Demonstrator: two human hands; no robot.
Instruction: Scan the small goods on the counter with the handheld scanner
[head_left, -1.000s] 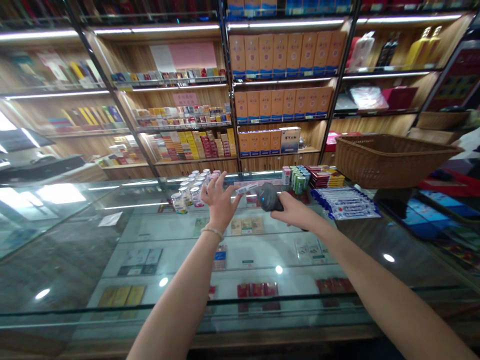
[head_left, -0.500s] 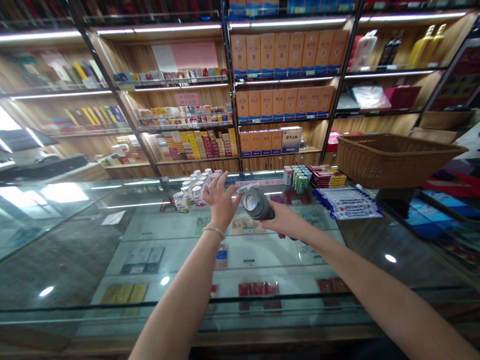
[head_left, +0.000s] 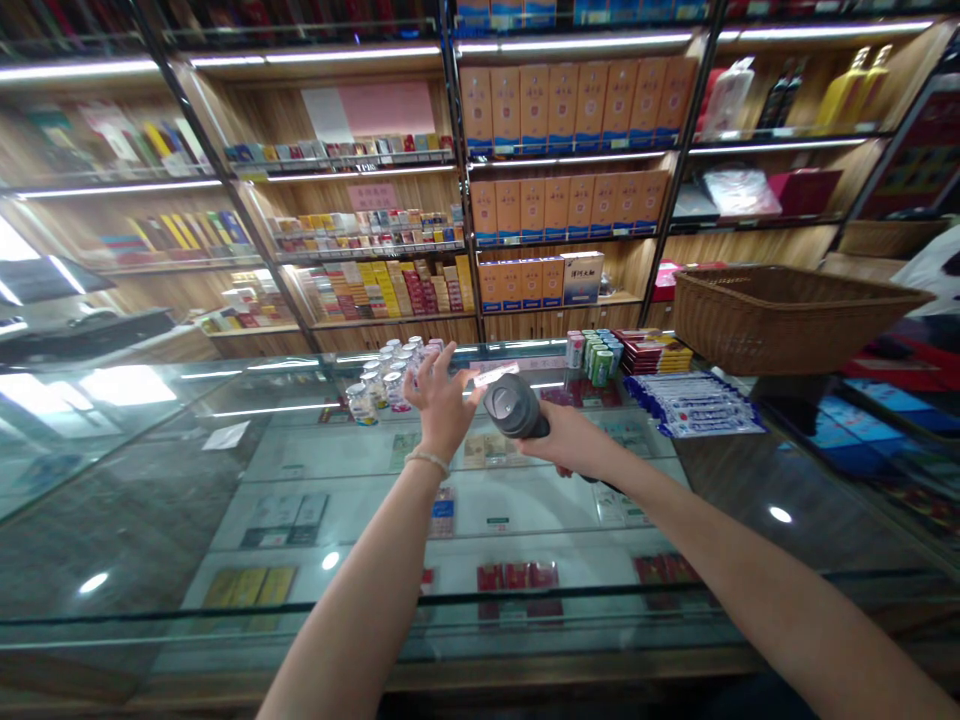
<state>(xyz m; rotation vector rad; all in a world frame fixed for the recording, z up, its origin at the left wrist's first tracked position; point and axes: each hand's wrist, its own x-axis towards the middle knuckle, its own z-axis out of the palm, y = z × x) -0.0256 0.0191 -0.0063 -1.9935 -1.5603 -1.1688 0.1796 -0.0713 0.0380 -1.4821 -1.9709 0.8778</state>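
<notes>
From my end I see the two hands apart, each with something in its grasp, over the glass counter point(head_left: 315, 455). The left hand point(head_left: 441, 405), a pale beaded bracelet point(head_left: 429, 459) at its wrist, pinches a thin white strip point(head_left: 496, 375) between thumb and fingers. The strip is narrow and brightly lit, its markings unreadable to me; its long axis runs crosswise, rising slightly toward my right. The right hand point(head_left: 566, 438) is wrapped around the handle of a dark grey scanner point(head_left: 510, 407). Its rounded head shows a smooth oval window turned left and partly toward me; its long axis slants from that head down rightward into the grip. The head sits just beside the strip, and I can't tell whether they touch. Farther out stand silver-lidded containers point(head_left: 393, 378) on the left, and blue-and-white packets point(head_left: 697, 403) and a wicker basket point(head_left: 765, 335) on the right.
</notes>
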